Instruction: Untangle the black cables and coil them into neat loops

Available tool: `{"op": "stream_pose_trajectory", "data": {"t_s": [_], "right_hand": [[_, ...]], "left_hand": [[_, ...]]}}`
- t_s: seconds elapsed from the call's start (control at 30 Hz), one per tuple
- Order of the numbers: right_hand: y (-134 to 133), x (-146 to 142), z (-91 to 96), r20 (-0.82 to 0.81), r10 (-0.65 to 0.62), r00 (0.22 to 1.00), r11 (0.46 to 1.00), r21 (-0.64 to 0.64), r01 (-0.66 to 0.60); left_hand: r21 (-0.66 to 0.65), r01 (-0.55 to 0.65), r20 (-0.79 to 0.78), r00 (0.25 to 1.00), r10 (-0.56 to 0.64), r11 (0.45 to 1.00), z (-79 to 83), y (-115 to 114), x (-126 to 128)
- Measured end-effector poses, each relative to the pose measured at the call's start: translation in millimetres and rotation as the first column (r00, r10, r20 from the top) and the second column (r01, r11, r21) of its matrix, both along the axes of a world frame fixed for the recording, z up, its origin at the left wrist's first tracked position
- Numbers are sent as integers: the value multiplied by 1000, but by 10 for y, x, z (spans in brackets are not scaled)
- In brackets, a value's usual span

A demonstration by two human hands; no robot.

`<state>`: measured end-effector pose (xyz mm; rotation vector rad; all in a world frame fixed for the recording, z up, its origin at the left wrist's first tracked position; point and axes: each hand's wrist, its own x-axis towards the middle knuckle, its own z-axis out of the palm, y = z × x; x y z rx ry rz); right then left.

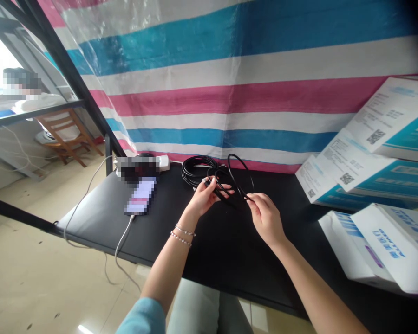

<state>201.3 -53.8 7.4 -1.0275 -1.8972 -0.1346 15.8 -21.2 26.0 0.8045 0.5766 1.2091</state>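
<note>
Over a black table (212, 241), my left hand (205, 197) is closed around loops of a black cable (238, 174) near its plug end. My right hand (264, 215) pinches the same cable a little to the right, fingers pressed together on the strand. One loop arcs up between the two hands. More of the cable lies as a coil (197, 169) on the table just behind my left hand. Two bead bracelets sit on my left wrist.
A phone (141, 197) on a white charging lead (123, 236) lies at the table's left, with a white power strip (162, 162) behind it. White and teal boxes (376, 148) are stacked at the right. A striped tarp hangs behind; a wooden chair (68, 134) stands far left.
</note>
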Motion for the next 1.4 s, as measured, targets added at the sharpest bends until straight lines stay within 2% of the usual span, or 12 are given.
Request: {"op": "stream_pose_trajectory", "data": {"t_s": [0.17, 0.33, 0.5, 0.6, 0.8, 0.93, 1.07, 1.23, 1.4], "right_hand": [[3, 23, 19, -49, -52, 997, 996, 73, 55], [-20, 56, 69, -174, -157, 972, 979, 100, 176], [-23, 99, 105, -257, -242, 935, 953, 120, 279], [-13, 108, 109, -221, -221, 950, 957, 138, 255], [8, 62, 50, -25, -67, 997, 990, 123, 69], [11, 22, 6, 144, 0, 990, 1000, 9, -1], [2, 6, -19, 230, 42, 972, 995, -94, -21], [3, 8, -26, 219, 27, 975, 997, -81, -10], [25, 36, 8, 79, -55, 995, 995, 90, 48]], "left_hand": [[-19, -31, 16, 999, 31, 999, 0, 10, 0], [-49, -52, 18, 998, 53, 997, -7, 20, -2], [-115, -120, 36, 992, 125, 986, -21, 43, 12], [-133, -115, 48, 991, 122, 984, -27, 54, 22], [-131, -100, 43, 993, 106, 986, -33, 56, 21], [-112, -100, 19, 995, 103, 989, -44, 54, 25], [-99, -87, 3, 996, 88, 991, -53, 55, 29], [-109, -87, -9, 996, 87, 990, -49, 56, 24], [-119, -94, -7, 996, 94, 988, -43, 55, 13]]}}
